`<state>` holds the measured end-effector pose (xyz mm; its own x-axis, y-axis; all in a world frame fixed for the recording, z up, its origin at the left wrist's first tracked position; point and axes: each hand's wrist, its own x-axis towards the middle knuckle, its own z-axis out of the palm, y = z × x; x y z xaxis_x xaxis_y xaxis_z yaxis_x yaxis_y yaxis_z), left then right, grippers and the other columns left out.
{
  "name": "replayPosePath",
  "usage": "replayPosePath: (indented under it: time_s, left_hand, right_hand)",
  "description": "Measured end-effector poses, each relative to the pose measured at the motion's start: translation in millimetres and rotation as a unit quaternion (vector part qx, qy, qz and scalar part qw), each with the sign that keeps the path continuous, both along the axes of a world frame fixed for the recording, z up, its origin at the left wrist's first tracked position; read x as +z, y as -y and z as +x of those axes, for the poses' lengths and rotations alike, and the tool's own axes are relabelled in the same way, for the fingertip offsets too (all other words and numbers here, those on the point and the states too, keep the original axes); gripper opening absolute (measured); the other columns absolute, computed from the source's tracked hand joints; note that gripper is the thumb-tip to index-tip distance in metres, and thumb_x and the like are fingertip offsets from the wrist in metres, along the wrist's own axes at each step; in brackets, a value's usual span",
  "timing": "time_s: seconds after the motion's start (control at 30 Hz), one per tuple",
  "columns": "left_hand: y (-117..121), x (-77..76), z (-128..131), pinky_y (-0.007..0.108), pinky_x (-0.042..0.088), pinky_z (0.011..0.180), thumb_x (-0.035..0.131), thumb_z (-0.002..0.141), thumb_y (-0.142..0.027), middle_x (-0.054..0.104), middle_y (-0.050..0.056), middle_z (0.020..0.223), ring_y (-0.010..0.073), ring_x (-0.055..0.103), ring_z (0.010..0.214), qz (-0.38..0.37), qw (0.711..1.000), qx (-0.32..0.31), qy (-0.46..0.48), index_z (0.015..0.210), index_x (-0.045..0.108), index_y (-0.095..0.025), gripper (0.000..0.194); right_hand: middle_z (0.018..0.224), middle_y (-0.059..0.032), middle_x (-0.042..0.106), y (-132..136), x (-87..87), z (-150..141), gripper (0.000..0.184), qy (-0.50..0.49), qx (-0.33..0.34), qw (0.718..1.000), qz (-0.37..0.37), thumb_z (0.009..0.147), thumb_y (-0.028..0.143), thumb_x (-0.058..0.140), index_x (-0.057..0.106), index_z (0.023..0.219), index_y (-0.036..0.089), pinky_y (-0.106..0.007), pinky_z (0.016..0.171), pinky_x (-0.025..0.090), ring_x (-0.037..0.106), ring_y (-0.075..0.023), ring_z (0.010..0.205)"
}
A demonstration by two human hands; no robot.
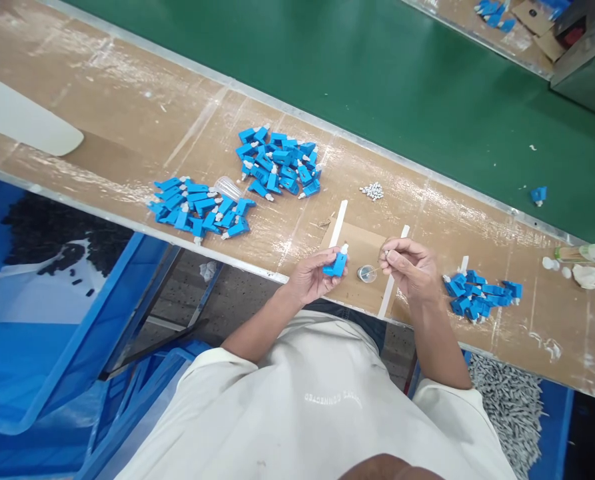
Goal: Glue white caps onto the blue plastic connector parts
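Note:
My left hand [313, 277] is closed on a blue plastic part [335, 264] with a white tip pointing up and away from me. Fingers of my right hand [413, 267] are pinched together on a thin stick [375, 269], which looks like a toothpick and reaches toward a small round clear cup [367, 274]. Something small and pale shows at the right fingertips, too small to name. Beneath both hands lies a piece of brown cardboard [360, 245] between white tape strips. Farther back is a little heap of small grey-white pieces [372, 191].
Piles of similar blue parts lie at the left [197, 207], at the back [280, 163] and at the right [481, 295]. A toothpick container [584, 253] rests far right. Behind runs a green belt [327, 73]. Blue bins [77, 373] stand below the table's front edge.

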<state>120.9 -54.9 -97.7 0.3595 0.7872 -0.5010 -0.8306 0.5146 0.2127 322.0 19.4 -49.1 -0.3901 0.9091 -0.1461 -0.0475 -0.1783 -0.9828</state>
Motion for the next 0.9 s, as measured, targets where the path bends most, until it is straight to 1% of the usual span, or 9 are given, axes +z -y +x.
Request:
replayPosePath:
  time_s: [0.1,0.2,0.3,0.4,0.47,0.53,0.67,0.77,0.9]
  left_hand:
    - [2,1.3,2,0.011,0.044,0.039,0.069,0.081,-0.011,0.069,0.006,0.076,0.0103,0.066,0.057,0.011,1.0,0.005,0.008,0.093,0.065,-0.012,0.012]
    - [1,5.0,4,0.011,0.044,0.039,0.068,0.082,-0.009,0.07,0.005,0.077,0.011,0.067,0.059,0.008,1.0,0.018,0.009,0.093,0.065,-0.012,0.012]
    - [1,9.2,6,0.013,0.048,0.042,0.068,0.081,-0.008,0.069,0.005,0.077,0.0113,0.067,0.059,-0.009,1.0,0.029,0.002,0.09,0.065,-0.012,0.011]
    - [5,10.8,6,0.014,0.05,0.044,0.068,0.081,-0.008,0.067,0.005,0.074,0.0114,0.066,0.058,-0.036,0.999,0.036,-0.016,0.089,0.066,-0.011,0.009]
    - [9,9.7,5,0.014,0.049,0.043,0.065,0.082,-0.009,0.067,0.005,0.073,0.0117,0.066,0.059,-0.052,0.998,0.036,-0.022,0.091,0.066,-0.011,0.009]
    - [11,7.1,3,0.013,0.049,0.042,0.061,0.083,-0.009,0.067,0.006,0.074,0.0112,0.064,0.06,-0.058,0.998,0.027,-0.02,0.093,0.066,-0.011,0.011]
    - [12,4.0,-1,0.01,0.046,0.04,0.059,0.083,-0.008,0.064,0.004,0.071,0.0073,0.057,0.051,-0.044,0.999,0.001,-0.014,0.091,0.066,-0.011,0.012]
    - [12,6.5,0,0.009,0.045,0.039,0.06,0.082,-0.008,0.064,0.005,0.071,0.0064,0.055,0.049,-0.03,0.999,0.002,-0.01,0.09,0.066,-0.011,0.01]
    - [11,10.0,4,0.01,0.045,0.038,0.062,0.082,-0.009,0.066,0.006,0.074,0.0079,0.058,0.052,-0.029,0.999,0.01,-0.011,0.091,0.066,-0.011,0.01]
  right_hand:
    - [0.068,0.0004,0.067,8,7.8,-3,0.034,-0.057,-0.008,0.997,-0.053,0.068,0.044,0.094,0.073,0.077,0.019,-0.018,0.045,0.054,0.061,-0.0095,0.054]
    - [0.066,0.0018,0.062,12,11.4,-7,0.025,-0.105,-0.008,0.991,-0.078,0.07,0.034,0.091,0.071,0.076,0.02,-0.015,0.04,0.046,0.056,-0.0083,0.054]
    - [0.064,0.0023,0.056,15,8.2,-10,0.016,-0.116,-0.012,0.989,-0.093,0.073,0.028,0.084,0.072,0.079,0.019,-0.014,0.038,0.04,0.052,-0.008,0.054]
    - [0.062,0.0032,0.054,20,1.7,-12,0.018,-0.115,-0.023,0.986,-0.121,0.071,0.03,0.083,0.07,0.078,0.018,-0.014,0.037,0.037,0.049,-0.0076,0.052]
    - [0.062,0.004,0.055,24,-2.0,-12,0.026,-0.117,-0.036,0.983,-0.14,0.069,0.035,0.087,0.07,0.079,0.018,-0.015,0.038,0.039,0.049,-0.0071,0.051]
    - [0.065,0.0041,0.059,26,-4.3,-12,0.036,-0.118,-0.048,0.981,-0.144,0.066,0.042,0.092,0.071,0.083,0.018,-0.015,0.042,0.045,0.052,-0.0065,0.053]
    - [0.067,0.0039,0.062,28,-4.2,-11,0.051,-0.127,-0.07,0.982,-0.118,0.064,0.059,0.094,0.072,0.085,0.018,-0.016,0.047,0.051,0.056,-0.006,0.054]
    - [0.067,0.0033,0.064,30,-1.4,-10,0.051,-0.129,-0.078,0.984,-0.097,0.065,0.063,0.093,0.073,0.082,0.018,-0.016,0.049,0.054,0.06,-0.007,0.055]
    - [0.068,0.0011,0.069,33,2.4,-6,0.048,-0.126,-0.08,0.985,-0.092,0.061,0.058,0.097,0.077,0.078,0.018,-0.019,0.053,0.058,0.065,-0.0086,0.056]
